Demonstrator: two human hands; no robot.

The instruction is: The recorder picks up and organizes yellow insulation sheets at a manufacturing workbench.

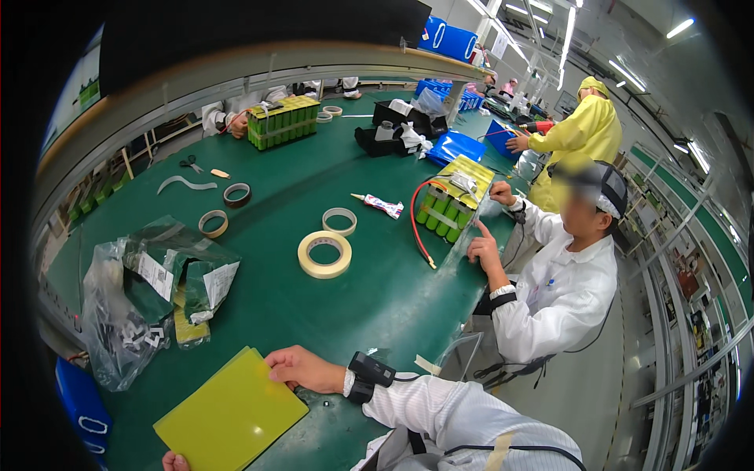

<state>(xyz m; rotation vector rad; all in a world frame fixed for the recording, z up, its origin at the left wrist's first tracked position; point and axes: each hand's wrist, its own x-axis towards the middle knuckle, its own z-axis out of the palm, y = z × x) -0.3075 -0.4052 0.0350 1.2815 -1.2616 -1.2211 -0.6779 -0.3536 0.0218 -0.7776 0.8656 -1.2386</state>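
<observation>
A stack of thin yellow-green sheets (232, 412) lies slanted at the near edge of the green table, its edges slightly fanned. My right hand (302, 369) is closed on the upper right corner, thumb on top and the other fingers curled at the edge. At the lower left edge of the sheets, only a few fingertips of my left hand (174, 461) show; they touch the edge, and the rest of that hand is out of the picture. A small dark bit (327, 403) lies on the table beside my right wrist.
Left of the sheets are clear plastic bags (118, 314) and a blue box (82, 408). Tape rolls (324, 255) and a glue tube (381, 206) lie mid-table. At right, a co-worker (558, 259) handles a green battery pack (446, 216); another pack (283, 125) stands farther back.
</observation>
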